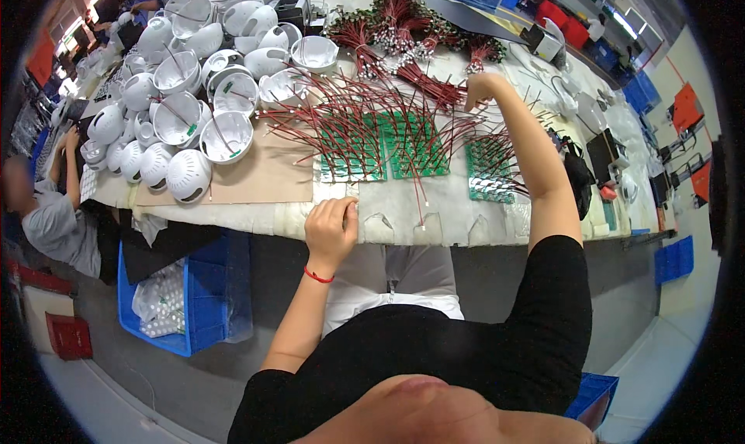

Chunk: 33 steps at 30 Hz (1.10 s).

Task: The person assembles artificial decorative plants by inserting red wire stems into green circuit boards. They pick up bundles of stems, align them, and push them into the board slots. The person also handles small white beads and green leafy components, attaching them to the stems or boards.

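My left hand [331, 225] rests at the table's front edge, its fingers curled in; whatever they may hold is hidden. Farther off to the right, my right hand [485, 89] reaches over the table with bent fingers pointing down beside a bundle of red wires [434, 85]. Its fingertips are too small to show what is between them. Green circuit boards with red wires stand in panels between my hands: a left panel [353, 164], a middle panel [419, 149] and a right panel [490, 182]. Their loose wires fan out toward the far side.
Many white dome-shaped housings [186, 176] are heaped at the left, partly on a brown cardboard sheet [264, 176]. More wire bundles [400, 13] lie at the back. A blue bin [206, 304] stands below the table's left part. Another person [58, 223] sits at the far left.
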Motion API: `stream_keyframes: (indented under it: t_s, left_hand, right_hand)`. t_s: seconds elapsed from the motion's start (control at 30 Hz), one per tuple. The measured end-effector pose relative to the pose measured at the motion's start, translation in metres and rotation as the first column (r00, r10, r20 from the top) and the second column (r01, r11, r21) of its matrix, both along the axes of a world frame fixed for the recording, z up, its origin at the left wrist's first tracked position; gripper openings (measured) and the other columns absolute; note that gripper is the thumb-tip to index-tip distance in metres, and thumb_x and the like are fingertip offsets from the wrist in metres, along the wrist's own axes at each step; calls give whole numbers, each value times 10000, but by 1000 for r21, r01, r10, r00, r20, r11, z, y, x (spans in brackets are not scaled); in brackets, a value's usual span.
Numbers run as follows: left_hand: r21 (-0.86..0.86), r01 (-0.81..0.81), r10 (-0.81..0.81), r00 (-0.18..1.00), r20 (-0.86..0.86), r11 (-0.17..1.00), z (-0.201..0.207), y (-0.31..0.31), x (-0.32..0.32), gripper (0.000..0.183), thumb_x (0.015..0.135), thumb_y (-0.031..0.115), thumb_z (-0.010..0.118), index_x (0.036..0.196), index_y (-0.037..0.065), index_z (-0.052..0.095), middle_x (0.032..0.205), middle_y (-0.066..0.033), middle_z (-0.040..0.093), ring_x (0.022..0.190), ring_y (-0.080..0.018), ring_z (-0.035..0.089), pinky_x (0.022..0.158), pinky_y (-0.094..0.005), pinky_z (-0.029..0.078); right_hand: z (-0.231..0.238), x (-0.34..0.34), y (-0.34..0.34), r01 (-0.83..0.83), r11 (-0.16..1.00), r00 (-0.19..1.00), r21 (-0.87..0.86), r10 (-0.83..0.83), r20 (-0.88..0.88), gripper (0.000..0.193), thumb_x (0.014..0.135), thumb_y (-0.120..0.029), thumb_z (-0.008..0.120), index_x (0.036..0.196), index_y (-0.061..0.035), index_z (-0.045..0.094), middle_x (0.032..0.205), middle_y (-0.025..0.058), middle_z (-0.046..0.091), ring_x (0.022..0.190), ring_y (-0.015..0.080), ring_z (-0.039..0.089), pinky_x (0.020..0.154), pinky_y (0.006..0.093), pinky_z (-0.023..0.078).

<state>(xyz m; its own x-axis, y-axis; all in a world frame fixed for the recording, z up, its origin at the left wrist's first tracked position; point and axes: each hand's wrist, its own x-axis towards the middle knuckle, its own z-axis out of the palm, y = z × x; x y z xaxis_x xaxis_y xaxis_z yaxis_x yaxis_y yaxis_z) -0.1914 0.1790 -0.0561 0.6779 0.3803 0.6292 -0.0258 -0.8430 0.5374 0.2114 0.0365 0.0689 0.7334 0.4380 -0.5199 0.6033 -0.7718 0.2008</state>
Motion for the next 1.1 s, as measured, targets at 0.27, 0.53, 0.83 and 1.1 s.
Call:
stream_keyframes:
  t_s: [0.27, 0.53, 0.83, 1.1]
  left_hand:
    - [30, 37, -38, 999, 37, 999, -3, 1, 3, 66, 791, 95, 579, 830, 70, 626, 717, -67, 606, 658, -241, 569, 611, -350, 444]
    - [25, 5, -5, 1000, 0, 1000, -1, 0, 0, 60, 790, 97, 582, 815, 70, 629, 717, -65, 607, 662, -238, 570, 618, -349, 443]
    - [2, 68, -68, 995, 76, 998, 0, -1, 2, 55, 786, 81, 587, 817, 58, 626, 702, -83, 598, 640, -259, 555, 602, -360, 433]
    - [-394, 254, -195, 963, 183, 884, 4, 0, -13, 148, 828, 170, 591, 885, 51, 657, 774, -87, 624, 722, -222, 587, 681, -320, 457]
  right_hand:
    - [-50, 34, -45, -92, 947, 995, 309, 77, 62, 240, 593, -153, 663, 755, 21, 636, 680, 141, 635, 578, 242, 589, 523, 384, 469]
    - [65, -8, -35, 88, 883, 990, 461, -28, -135, 326, 703, -79, 516, 1021, -77, 590, 622, 11, 505, 509, 120, 428, 437, 300, 334]
    - [51, -16, -69, -658, 351, 640, 667, -207, 740, 328, 900, -183, 441, 1168, -13, 524, 819, 74, 578, 634, 146, 512, 594, 289, 428]
    - [37, -279, -28, -355, -56, 920, 933, 156, 360, 378, 872, -4, 423, 1248, 7, 457, 1021, 140, 562, 879, 260, 538, 767, 334, 420]
